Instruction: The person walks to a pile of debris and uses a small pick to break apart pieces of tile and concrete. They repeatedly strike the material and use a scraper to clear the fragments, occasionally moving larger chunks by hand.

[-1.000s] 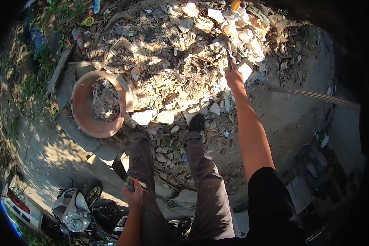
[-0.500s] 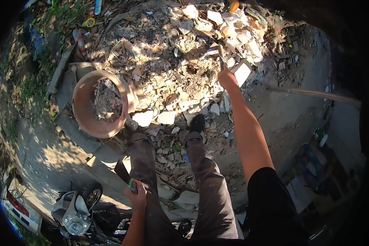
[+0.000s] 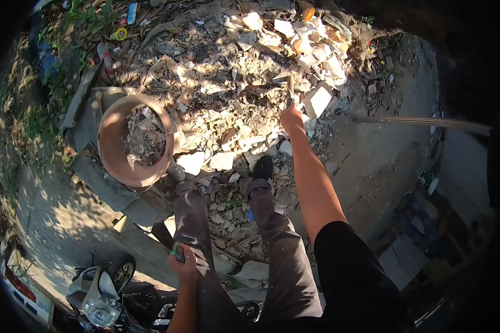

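My right hand (image 3: 292, 119) is closed round the handle of a small hoe-like tool (image 3: 290, 84), whose flat blade points left over the heap of dry leaves and rubble (image 3: 228, 119). Low at the left, my left hand (image 3: 185, 265) grips the green and dark handle of a broad-bladed trowel (image 3: 163, 235), held beside my left trouser leg. A round clay-coloured pot (image 3: 110, 141) with ash and debris inside stands left of the heap. Just right of the hoe-like tool lies a pale flat slab (image 3: 319, 100).
White crumpled scraps (image 3: 322, 53) lie at the top of the heap. A motorcycle (image 3: 101, 302) stands at the lower left. Broken grey slabs (image 3: 108, 186) lie around the pot, and a pole-like strip (image 3: 422, 122) stretches across the right.
My right hand and the hoe-like tool have moved left and slightly down across the heap. My left hand still holds the trowel in nearly the same place.
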`<action>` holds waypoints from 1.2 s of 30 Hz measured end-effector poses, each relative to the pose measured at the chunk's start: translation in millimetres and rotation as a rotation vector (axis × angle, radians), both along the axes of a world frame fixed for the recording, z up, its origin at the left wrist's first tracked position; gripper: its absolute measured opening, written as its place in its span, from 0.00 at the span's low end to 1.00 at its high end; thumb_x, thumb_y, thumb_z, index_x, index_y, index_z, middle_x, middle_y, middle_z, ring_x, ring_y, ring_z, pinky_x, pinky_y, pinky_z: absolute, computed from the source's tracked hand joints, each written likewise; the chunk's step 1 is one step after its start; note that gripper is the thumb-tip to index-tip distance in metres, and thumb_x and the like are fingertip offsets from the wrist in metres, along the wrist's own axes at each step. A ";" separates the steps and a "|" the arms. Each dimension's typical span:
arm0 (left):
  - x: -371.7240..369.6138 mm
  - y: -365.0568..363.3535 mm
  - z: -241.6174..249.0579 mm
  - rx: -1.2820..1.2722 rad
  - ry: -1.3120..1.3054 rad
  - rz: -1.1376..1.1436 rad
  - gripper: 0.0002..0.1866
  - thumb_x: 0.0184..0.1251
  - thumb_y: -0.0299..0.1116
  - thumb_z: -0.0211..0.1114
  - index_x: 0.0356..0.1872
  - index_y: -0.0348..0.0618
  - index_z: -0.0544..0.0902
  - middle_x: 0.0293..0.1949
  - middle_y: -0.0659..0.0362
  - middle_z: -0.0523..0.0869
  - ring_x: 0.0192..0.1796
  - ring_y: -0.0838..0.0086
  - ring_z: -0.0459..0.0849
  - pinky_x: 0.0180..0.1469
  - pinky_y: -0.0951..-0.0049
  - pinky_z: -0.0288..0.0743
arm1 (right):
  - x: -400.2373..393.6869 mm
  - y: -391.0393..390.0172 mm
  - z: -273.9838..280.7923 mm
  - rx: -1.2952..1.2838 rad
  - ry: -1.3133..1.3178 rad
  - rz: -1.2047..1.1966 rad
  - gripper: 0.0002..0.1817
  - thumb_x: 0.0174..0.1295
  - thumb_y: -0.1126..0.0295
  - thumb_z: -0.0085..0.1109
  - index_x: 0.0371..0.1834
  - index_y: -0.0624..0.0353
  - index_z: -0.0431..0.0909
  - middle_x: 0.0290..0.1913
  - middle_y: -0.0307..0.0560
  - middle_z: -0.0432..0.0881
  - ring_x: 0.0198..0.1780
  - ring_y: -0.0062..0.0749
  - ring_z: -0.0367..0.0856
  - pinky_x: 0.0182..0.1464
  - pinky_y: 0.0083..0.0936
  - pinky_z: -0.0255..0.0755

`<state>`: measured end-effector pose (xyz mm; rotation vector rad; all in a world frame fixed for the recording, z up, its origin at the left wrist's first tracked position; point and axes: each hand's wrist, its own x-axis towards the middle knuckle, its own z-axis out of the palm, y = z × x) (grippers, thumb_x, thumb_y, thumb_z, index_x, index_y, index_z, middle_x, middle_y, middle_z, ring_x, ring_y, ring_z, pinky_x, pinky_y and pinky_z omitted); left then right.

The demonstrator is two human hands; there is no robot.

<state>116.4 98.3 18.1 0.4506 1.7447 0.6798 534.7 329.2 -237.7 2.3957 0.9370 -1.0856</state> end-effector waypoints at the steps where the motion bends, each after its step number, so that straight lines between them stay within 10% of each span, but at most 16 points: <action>1: -1.2 -0.2 -0.6 0.003 -0.016 0.017 0.06 0.68 0.27 0.57 0.31 0.43 0.71 0.20 0.65 0.70 0.17 0.84 0.66 0.18 0.82 0.61 | 4.9 0.0 -2.9 0.035 -0.094 -0.095 0.33 0.65 0.58 0.49 0.72 0.57 0.55 0.48 0.65 0.82 0.45 0.54 0.84 0.47 0.44 0.79; 5: -10.9 -9.2 -0.3 0.042 -0.040 0.020 0.05 0.68 0.27 0.56 0.32 0.43 0.71 0.19 0.65 0.70 0.17 0.84 0.67 0.18 0.81 0.62 | 35.8 -13.2 -24.9 0.021 0.025 -0.088 0.37 0.66 0.58 0.50 0.76 0.55 0.47 0.41 0.58 0.84 0.27 0.41 0.84 0.27 0.37 0.79; 7: -12.2 -15.6 0.4 0.020 -0.024 0.015 0.05 0.69 0.27 0.56 0.32 0.43 0.71 0.19 0.66 0.70 0.17 0.84 0.67 0.18 0.81 0.62 | 15.6 1.2 -0.6 -0.134 0.242 -0.371 0.17 0.66 0.62 0.48 0.51 0.62 0.71 0.28 0.48 0.80 0.17 0.27 0.75 0.16 0.28 0.66; 9: -10.9 -11.1 1.9 -0.017 -0.052 0.072 0.05 0.70 0.27 0.56 0.33 0.44 0.71 0.19 0.66 0.70 0.18 0.85 0.67 0.18 0.82 0.62 | -7.7 7.9 14.6 -0.144 0.327 -0.555 0.13 0.66 0.62 0.48 0.33 0.61 0.70 0.22 0.45 0.77 0.14 0.23 0.69 0.15 0.25 0.60; 13: -16.8 -19.2 -1.7 0.013 -0.043 -0.003 0.05 0.69 0.27 0.56 0.33 0.43 0.71 0.19 0.66 0.70 0.18 0.85 0.67 0.19 0.83 0.61 | -2.5 12.5 8.0 -0.222 0.296 -0.464 0.16 0.66 0.60 0.46 0.25 0.60 0.71 0.19 0.42 0.75 0.13 0.22 0.67 0.15 0.25 0.59; 17: -17.1 -17.0 1.3 -0.008 -0.035 0.070 0.04 0.66 0.26 0.58 0.31 0.39 0.74 0.22 0.65 0.75 0.20 0.84 0.72 0.21 0.82 0.64 | -13.8 16.0 -2.4 -0.241 -0.005 0.229 0.13 0.63 0.68 0.52 0.41 0.64 0.83 0.38 0.56 0.86 0.38 0.39 0.87 0.35 0.40 0.79; 19: -14.8 -18.7 0.3 -0.009 -0.043 0.086 0.04 0.65 0.26 0.58 0.31 0.39 0.74 0.22 0.64 0.75 0.20 0.84 0.71 0.21 0.82 0.63 | -57.9 12.6 25.2 -0.081 -0.146 -0.109 0.16 0.60 0.70 0.57 0.50 0.62 0.81 0.56 0.59 0.80 0.58 0.48 0.80 0.53 0.42 0.78; 22: -13.0 -15.7 2.8 -0.002 -0.061 0.094 0.04 0.65 0.25 0.58 0.31 0.39 0.74 0.22 0.64 0.74 0.20 0.85 0.71 0.21 0.82 0.63 | -78.7 10.8 11.6 -0.101 -0.188 -0.109 0.17 0.59 0.71 0.57 0.52 0.62 0.81 0.56 0.59 0.80 0.57 0.47 0.80 0.53 0.41 0.78; 26: -12.8 -14.3 2.3 0.029 -0.038 0.086 0.05 0.66 0.26 0.57 0.30 0.38 0.73 0.21 0.65 0.74 0.20 0.85 0.71 0.21 0.82 0.64 | -14.8 37.7 -34.6 -0.428 0.069 0.589 0.06 0.54 0.74 0.60 0.23 0.63 0.83 0.25 0.59 0.83 0.26 0.39 0.85 0.26 0.34 0.78; 30: -10.7 -17.3 0.3 0.041 -0.030 0.073 0.05 0.66 0.26 0.58 0.30 0.38 0.73 0.21 0.65 0.74 0.20 0.85 0.71 0.21 0.82 0.64 | 9.3 50.9 54.7 -0.227 0.433 -0.281 0.20 0.66 0.66 0.52 0.15 0.54 0.59 0.13 0.35 0.59 0.11 0.16 0.52 0.09 0.21 0.48; 36: -6.3 -21.7 -9.9 0.060 0.046 -0.008 0.05 0.68 0.25 0.56 0.30 0.41 0.72 0.19 0.66 0.71 0.17 0.85 0.68 0.18 0.82 0.63 | 7.4 31.9 112.3 -0.160 0.612 -0.688 0.15 0.67 0.65 0.50 0.23 0.58 0.66 0.18 0.37 0.66 0.12 0.13 0.55 0.11 0.16 0.47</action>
